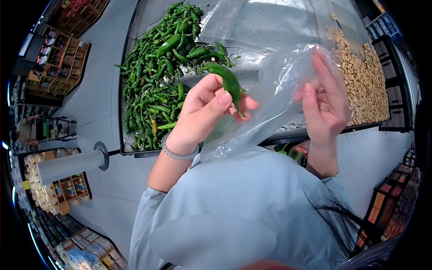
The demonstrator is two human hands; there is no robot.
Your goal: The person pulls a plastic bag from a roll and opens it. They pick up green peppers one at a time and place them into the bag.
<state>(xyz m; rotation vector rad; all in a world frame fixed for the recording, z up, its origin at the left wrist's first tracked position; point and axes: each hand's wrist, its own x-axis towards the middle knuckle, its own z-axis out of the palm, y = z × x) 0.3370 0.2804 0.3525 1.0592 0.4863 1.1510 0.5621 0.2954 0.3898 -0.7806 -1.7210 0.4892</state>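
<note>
My left hand (204,108), with a grey coiled band at the wrist, pinches a curved green pepper (228,81) between thumb and fingers. A clear plastic bag (270,103) hangs between my two hands, its lower end near my left wrist. On the right, my right hand (324,94) holds the bag's upper part, with the film over its raised fingers and the thumb apart from them. Behind my left hand lies a large heap of green peppers (157,76) on the display table (243,22).
Unshelled peanuts (360,81) are heaped at the table's right. A roll of plastic bags (72,166) on a stand is at the left. Farther left are wooden shelves (58,63) and a person with a green cart (49,129). More shelves (387,202) stand at the lower right.
</note>
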